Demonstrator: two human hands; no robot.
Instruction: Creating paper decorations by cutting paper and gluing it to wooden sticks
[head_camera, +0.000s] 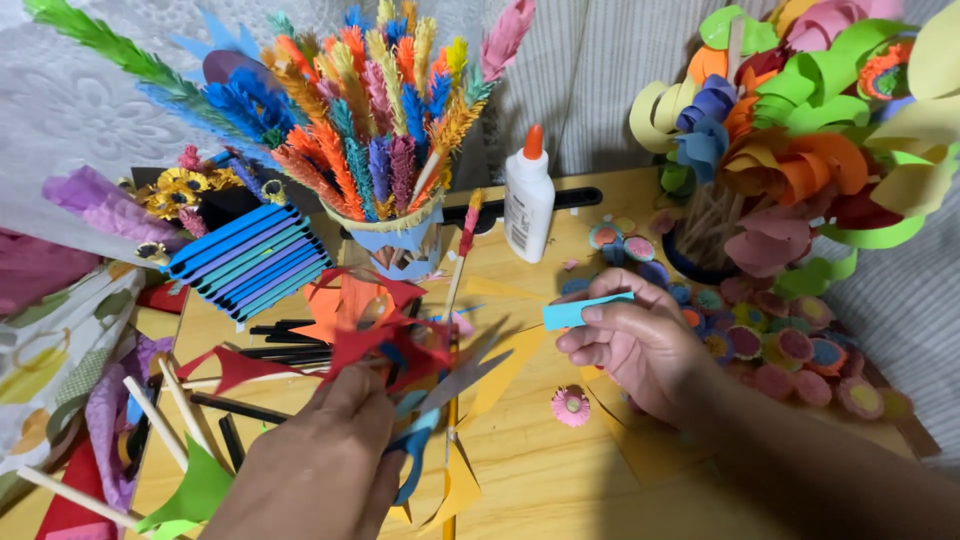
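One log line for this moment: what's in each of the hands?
left hand: holds scissors among red paper scraps | right hand: pinches blue paper strip | glue bottle upright behind

One package is seen: a white glue bottle (528, 200) with an orange cap, stood upright on the wooden table (540, 470) at about 12 o'clock from the frame's centre. A pale label with small dark print is borne on its front. No signs or screens are seen.
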